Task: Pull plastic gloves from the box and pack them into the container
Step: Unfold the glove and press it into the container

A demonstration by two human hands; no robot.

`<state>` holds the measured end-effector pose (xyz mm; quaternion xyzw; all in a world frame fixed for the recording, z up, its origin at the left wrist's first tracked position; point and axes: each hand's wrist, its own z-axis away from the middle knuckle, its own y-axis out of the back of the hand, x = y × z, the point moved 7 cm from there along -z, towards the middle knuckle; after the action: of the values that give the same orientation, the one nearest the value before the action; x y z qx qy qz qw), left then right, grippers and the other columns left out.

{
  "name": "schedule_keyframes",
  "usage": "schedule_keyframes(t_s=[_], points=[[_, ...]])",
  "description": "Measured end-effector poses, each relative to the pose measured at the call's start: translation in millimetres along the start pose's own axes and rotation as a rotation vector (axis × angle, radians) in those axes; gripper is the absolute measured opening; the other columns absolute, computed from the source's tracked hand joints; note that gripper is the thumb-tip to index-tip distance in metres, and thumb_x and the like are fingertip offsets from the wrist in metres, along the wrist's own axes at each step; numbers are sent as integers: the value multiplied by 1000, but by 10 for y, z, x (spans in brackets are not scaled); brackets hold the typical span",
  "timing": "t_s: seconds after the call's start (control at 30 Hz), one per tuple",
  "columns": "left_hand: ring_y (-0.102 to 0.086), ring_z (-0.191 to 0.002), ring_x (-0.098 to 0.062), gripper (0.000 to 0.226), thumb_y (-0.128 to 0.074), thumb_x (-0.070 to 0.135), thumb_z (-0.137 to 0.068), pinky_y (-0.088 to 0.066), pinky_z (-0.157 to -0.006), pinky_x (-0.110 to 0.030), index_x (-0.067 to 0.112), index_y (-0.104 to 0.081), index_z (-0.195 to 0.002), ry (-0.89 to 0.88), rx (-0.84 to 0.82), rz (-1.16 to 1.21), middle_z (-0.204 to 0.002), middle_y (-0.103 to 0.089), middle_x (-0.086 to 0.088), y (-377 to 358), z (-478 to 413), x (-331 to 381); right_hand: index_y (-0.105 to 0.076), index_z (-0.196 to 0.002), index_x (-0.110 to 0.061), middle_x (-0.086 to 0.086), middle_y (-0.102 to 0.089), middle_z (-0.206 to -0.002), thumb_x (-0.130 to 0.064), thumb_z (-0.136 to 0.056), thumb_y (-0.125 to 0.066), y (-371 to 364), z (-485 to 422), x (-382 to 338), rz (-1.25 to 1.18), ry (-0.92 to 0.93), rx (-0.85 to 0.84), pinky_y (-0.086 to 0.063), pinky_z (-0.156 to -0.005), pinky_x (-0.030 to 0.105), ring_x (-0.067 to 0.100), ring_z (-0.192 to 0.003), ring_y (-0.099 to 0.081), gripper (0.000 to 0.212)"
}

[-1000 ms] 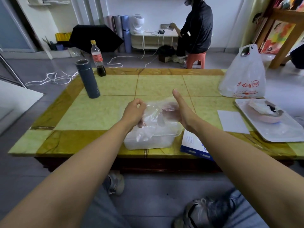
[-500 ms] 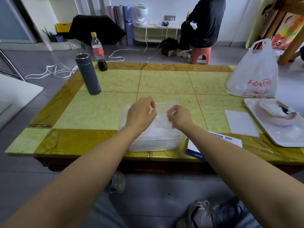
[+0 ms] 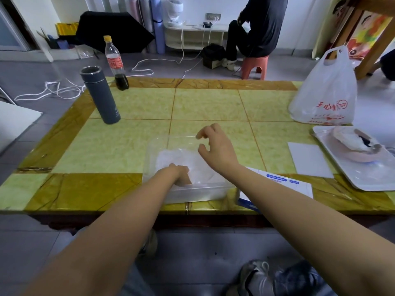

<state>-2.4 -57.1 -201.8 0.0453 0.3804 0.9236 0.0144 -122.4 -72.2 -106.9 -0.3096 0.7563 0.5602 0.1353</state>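
Clear container (image 3: 150, 161) sits at the near edge of the table (image 3: 106, 146), walls square to that edge; can't tell its long axis from this angle. Left hand (image 3: 178, 173) is down inside it on the heap of plastic gloves (image 3: 177, 155), fingers half hidden, so pressing or gripping is unclear. Right hand (image 3: 215, 148) hovers over the far right corner, fingers loosely curled and empty; the box (image 3: 284, 184) lies flat just right of the container, long side running left-right.

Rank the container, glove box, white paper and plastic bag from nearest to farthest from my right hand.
1. Container, directly under the right hand.
2. Glove box, just to its right.
3. White paper, farther right.
4. Plastic bag, far right corner.
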Motion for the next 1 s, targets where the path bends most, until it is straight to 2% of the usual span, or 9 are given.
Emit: schedule_keyframes(t_s=[0.07, 0.17, 0.23, 0.43, 0.5, 0.6, 0.83, 0.93, 1.0], points=[[-8, -147, -35, 64, -39, 35, -101, -25, -112, -42, 17, -10, -155, 1, 6, -32, -160, -1, -18, -2, 18, 25, -62, -93, -6, 10, -66, -96, -10, -90, -55, -254, 16, 88, -120, -202, -296, -54, -79, 40, 23, -81, -62, 9], [-25, -140, -36, 61, -43, 34, -100, -31, -108, -41, 18, -18, -154, 47, 25, -58, -158, -3, -19, -8, 0, -23, -55, -95, -10, 6, -58, -80, -13, -93, -56, -623, 318, 301, 117, -429, -881, -51, -67, 31, 23, -76, -58, 4], [-28, -138, -36, 62, -46, 34, -98, -34, -106, -41, 18, -22, -152, 77, 28, -34, -157, -3, -20, -24, -30, -84, -53, -91, -7, 7, -50, -80, -11, -95, -50, -689, 397, 406, 278, -410, -993, -41, -57, 25, 24, -77, -52, 6], [-51, -114, -29, 47, -63, 40, -86, -49, -82, -35, 14, -57, -124, 73, 242, 6, -129, -55, -11, 194, -61, -69, -59, -96, 1, 12, -53, -86, -7, -92, -48, -826, 306, 603, 321, -427, -994, -38, -57, 27, 24, -72, -50, 15], [-61, -91, -24, 26, -63, 30, -86, -46, -67, -28, 13, -67, -106, 24, 402, 123, -104, -67, -6, 346, 15, 26, -57, -118, 8, 17, -59, -114, -7, -94, -44, -840, 330, 610, 320, -453, -996, -48, -73, 30, 27, -90, -59, 31], [-62, -78, -26, 30, -63, 26, -89, -47, -67, -29, 4, -65, -109, -37, 271, 306, -93, -67, -11, 280, -53, 130, -46, -138, 3, 18, -48, -141, -9, -96, -42, -817, 355, 589, 359, -441, -998, -43, -100, 33, 30, -125, -52, 44], [-54, -117, -31, 71, -64, 23, -88, -49, -93, -36, 8, -27, -148, 87, 77, 243, -140, -45, -14, -29, -114, -224, -57, -123, 8, 18, -55, -123, -8, -98, -42, -761, 414, 555, 296, -481, -1031, -44, -78, 30, 26, -97, -54, 33], [-61, -101, -29, 52, -60, 26, -92, -52, -85, -36, 6, -43, -136, 76, 90, 279, -129, -54, -14, 34, -88, -194, -61, -93, 0, 13, -56, -99, -10, -96, -50, -720, 354, 536, 201, -494, -932, -44, -62, 27, 25, -86, -52, 15], [-64, -80, -27, 27, -55, 21, -93, -55, -73, -33, 5, -57, -115, 94, 166, 289, -109, -65, -13, 131, -48, -190, -61, -99, 1, 11, -58, -93, -9, -93, -56, -605, 271, 505, 53, -526, -773, -53, -65, 31, 27, -83, -58, 13]])
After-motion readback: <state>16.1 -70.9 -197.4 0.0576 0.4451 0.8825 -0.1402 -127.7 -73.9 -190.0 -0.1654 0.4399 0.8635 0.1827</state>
